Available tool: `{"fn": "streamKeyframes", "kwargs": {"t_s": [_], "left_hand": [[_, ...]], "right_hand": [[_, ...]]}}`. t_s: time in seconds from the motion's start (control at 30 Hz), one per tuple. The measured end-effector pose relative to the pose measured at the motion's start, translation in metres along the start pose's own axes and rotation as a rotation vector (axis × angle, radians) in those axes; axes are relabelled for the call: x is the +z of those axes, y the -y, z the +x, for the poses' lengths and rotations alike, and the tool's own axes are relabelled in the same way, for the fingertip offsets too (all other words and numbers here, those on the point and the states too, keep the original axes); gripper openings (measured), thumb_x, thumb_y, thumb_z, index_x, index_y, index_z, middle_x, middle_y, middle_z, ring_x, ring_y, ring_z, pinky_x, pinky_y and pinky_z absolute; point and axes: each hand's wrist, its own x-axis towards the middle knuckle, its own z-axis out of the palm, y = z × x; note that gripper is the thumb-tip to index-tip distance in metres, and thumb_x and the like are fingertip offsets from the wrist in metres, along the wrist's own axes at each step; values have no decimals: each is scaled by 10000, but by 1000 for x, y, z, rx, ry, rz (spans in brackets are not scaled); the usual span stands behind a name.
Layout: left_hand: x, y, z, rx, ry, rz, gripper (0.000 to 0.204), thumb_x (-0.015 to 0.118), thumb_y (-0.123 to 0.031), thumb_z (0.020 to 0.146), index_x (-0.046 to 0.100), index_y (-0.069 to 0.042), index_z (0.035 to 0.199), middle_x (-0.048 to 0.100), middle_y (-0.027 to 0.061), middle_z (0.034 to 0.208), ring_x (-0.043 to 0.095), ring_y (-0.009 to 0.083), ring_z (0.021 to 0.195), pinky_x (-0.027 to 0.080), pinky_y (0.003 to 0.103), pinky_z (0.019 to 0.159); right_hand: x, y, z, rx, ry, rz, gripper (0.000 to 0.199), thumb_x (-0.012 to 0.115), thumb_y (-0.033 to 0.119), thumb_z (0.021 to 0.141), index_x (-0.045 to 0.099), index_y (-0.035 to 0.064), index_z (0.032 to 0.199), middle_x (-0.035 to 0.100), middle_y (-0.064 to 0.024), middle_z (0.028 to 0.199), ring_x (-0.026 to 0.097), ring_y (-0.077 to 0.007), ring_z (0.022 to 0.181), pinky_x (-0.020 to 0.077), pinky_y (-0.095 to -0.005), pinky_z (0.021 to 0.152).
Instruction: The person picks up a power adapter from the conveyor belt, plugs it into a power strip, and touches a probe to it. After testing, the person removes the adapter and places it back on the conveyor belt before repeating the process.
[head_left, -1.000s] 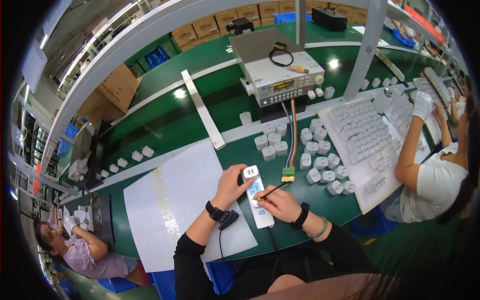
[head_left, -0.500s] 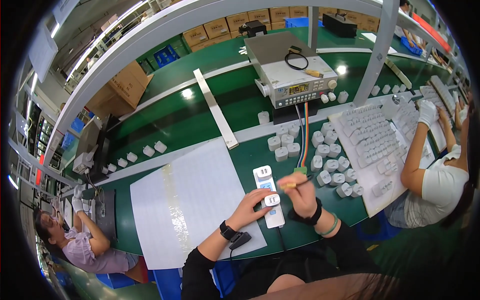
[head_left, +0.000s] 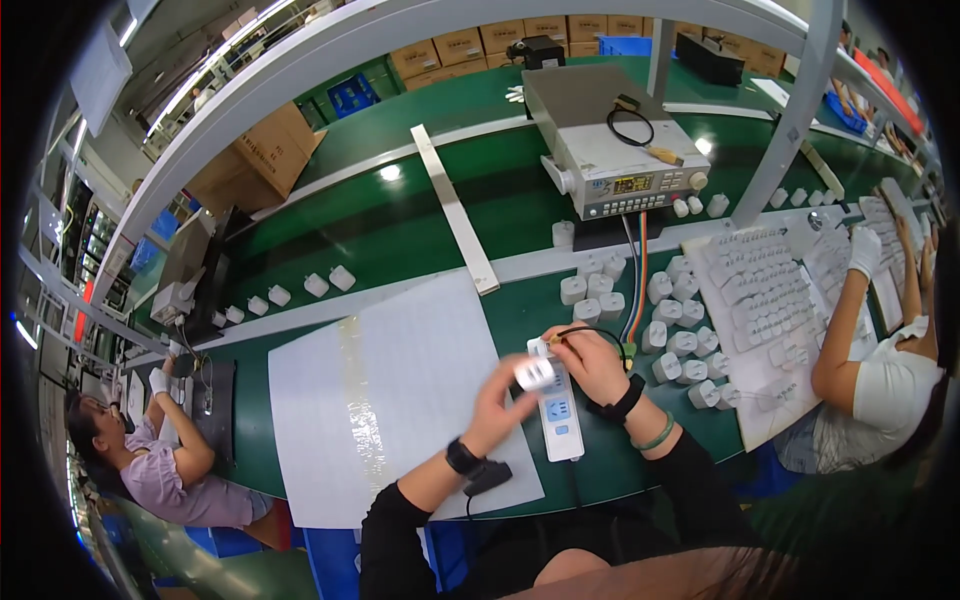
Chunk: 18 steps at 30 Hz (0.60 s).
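My left hand [head_left: 490,408] grips a white charger block [head_left: 535,375] with USB slots on its face, lifted beside the power strip; the hand is slightly blurred. A white power strip [head_left: 562,440] lies on the green bench with its blue-marked sockets showing. At its far end sits another white charger [head_left: 538,347], partly hidden by my fingers. My right hand [head_left: 592,365] pinches a yellow cable plug [head_left: 555,341] against that charger; whether it is fully inserted I cannot tell. The plug's black cable [head_left: 603,332] loops right to a small green connector [head_left: 628,351].
Several white chargers [head_left: 668,368] stand right of the strip, near a board of chargers [head_left: 770,290]. A grey bench instrument [head_left: 610,130] with rainbow wires stands behind. White foam sheeting [head_left: 400,410] lies to the left. Co-workers [head_left: 880,365] sit at both sides.
My left hand has lifted the nearer charger off the power strip. My right hand has brought the yellow plug leftward to the far charger. The whole view has shifted slightly.
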Motion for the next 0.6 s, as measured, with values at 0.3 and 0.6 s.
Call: {"fn": "streamKeyframes", "kwargs": {"t_s": [0.3,0.6], "left_hand": [[-58,32,222,92,5,793,516,676,-124,768,517,-74,1256,582,151,1116,590,291,1005,483,336,852],[-114,35,254,-162,189,1139,483,674,-209,705,584,-165,1177,647,79,1050,613,300,986,504,404,825]], "right_hand": [[-1,-2,0,63,26,131,168,575,110,869,656,15,981,599,-90,852,570,-205,687,446,-280,627],[-4,-7,-3,136,26,216,184,604,68,840,665,48,1013,547,-58,777,525,-139,632,418,-246,578]]}}
